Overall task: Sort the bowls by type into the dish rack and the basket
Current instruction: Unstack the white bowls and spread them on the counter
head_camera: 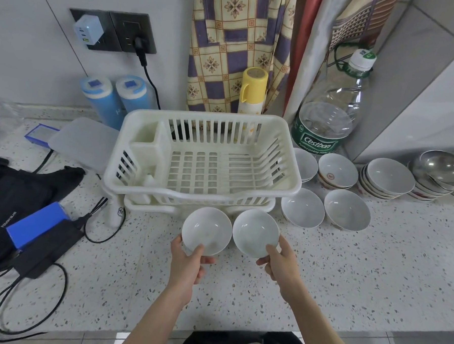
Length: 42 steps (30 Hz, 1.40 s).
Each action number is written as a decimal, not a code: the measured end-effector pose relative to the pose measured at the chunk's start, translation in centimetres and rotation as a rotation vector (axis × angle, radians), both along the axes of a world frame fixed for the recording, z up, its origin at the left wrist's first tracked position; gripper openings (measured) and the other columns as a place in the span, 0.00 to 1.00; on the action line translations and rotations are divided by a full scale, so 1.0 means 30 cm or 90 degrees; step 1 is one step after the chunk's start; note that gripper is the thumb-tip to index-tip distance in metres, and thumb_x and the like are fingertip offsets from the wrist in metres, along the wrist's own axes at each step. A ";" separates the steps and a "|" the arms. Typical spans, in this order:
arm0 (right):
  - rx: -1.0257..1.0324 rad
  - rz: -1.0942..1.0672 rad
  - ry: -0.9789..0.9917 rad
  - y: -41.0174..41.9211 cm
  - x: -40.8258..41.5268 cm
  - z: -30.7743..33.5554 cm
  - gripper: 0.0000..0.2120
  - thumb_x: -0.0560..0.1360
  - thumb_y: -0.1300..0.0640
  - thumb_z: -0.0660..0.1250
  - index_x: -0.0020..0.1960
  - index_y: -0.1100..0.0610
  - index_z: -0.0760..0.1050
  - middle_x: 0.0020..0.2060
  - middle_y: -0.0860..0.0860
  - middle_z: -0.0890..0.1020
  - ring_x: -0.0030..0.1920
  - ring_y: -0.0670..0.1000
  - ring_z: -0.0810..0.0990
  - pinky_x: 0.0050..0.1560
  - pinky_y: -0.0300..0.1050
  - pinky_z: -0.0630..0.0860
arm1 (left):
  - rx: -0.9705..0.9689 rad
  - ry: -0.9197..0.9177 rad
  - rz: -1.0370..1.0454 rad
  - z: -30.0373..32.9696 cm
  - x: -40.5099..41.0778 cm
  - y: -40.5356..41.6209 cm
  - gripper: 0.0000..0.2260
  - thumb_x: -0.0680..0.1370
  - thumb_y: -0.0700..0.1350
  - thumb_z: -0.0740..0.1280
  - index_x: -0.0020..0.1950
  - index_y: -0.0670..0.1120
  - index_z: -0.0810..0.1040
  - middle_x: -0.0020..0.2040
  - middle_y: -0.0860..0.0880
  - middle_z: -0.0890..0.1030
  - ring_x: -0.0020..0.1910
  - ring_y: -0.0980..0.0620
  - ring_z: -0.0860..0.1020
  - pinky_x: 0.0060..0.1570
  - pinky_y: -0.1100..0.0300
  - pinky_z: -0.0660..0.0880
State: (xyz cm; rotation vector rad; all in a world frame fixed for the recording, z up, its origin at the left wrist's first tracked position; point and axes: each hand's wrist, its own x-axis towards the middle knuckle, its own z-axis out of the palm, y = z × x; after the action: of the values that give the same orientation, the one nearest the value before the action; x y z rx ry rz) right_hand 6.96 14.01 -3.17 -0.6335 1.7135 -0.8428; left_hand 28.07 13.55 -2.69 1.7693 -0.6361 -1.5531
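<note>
My left hand (189, 264) grips the near rim of a plain white bowl (206, 230), and my right hand (281, 264) grips a second plain white bowl (254, 231). Both bowls hang side by side just in front of the white plastic dish rack (285, 186), which has no bowls in it. More white bowls (303, 208) (347, 213) sit on the counter right of the rack. Behind them stand patterned bowls (337, 171) and a stack of patterned bowls (387, 179). Steel bowls (443, 167) are stacked at the far right.
A large water bottle (328, 116) and a yellow flask (252, 91) stand behind the rack. A black bag (17, 187), a blue power bank (36, 223) and cables lie at the left. A frosted lid (82, 143) rests left of the rack.
</note>
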 end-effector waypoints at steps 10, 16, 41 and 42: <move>0.063 0.052 0.015 0.005 -0.042 0.037 0.28 0.81 0.49 0.59 0.78 0.50 0.55 0.31 0.55 0.85 0.20 0.45 0.67 0.21 0.36 0.65 | -0.068 -0.095 0.000 0.025 0.029 0.028 0.27 0.82 0.49 0.62 0.77 0.59 0.54 0.38 0.41 0.86 0.17 0.59 0.70 0.17 0.65 0.63; 0.080 0.020 0.006 0.010 -0.171 0.083 0.16 0.80 0.48 0.60 0.65 0.54 0.72 0.29 0.54 0.84 0.22 0.47 0.66 0.21 0.37 0.63 | -0.164 -0.245 -0.076 0.063 0.006 0.050 0.14 0.82 0.48 0.61 0.67 0.60 0.68 0.34 0.49 0.85 0.18 0.58 0.67 0.22 0.61 0.69; 0.072 0.116 0.181 -0.465 -0.881 0.161 0.11 0.78 0.61 0.58 0.40 0.63 0.73 0.37 0.53 0.79 0.38 0.55 0.74 0.38 0.46 0.72 | -0.120 -0.286 -0.184 0.152 -0.929 -0.468 0.23 0.81 0.56 0.60 0.71 0.47 0.65 0.54 0.46 0.83 0.41 0.50 0.83 0.43 0.55 0.77; 0.076 0.167 0.250 -0.476 -0.877 0.147 0.13 0.79 0.60 0.57 0.37 0.60 0.71 0.35 0.52 0.77 0.41 0.56 0.75 0.41 0.47 0.72 | -0.095 -0.290 -0.172 0.142 -0.937 -0.491 0.26 0.80 0.57 0.60 0.74 0.45 0.62 0.60 0.42 0.81 0.52 0.44 0.82 0.49 0.51 0.78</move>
State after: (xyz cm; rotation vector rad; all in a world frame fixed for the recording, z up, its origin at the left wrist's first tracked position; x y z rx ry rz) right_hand -19.35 -0.27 1.23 -0.9653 1.9581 -0.4458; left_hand -0.03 -1.17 1.57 1.9966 -1.2224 -1.2282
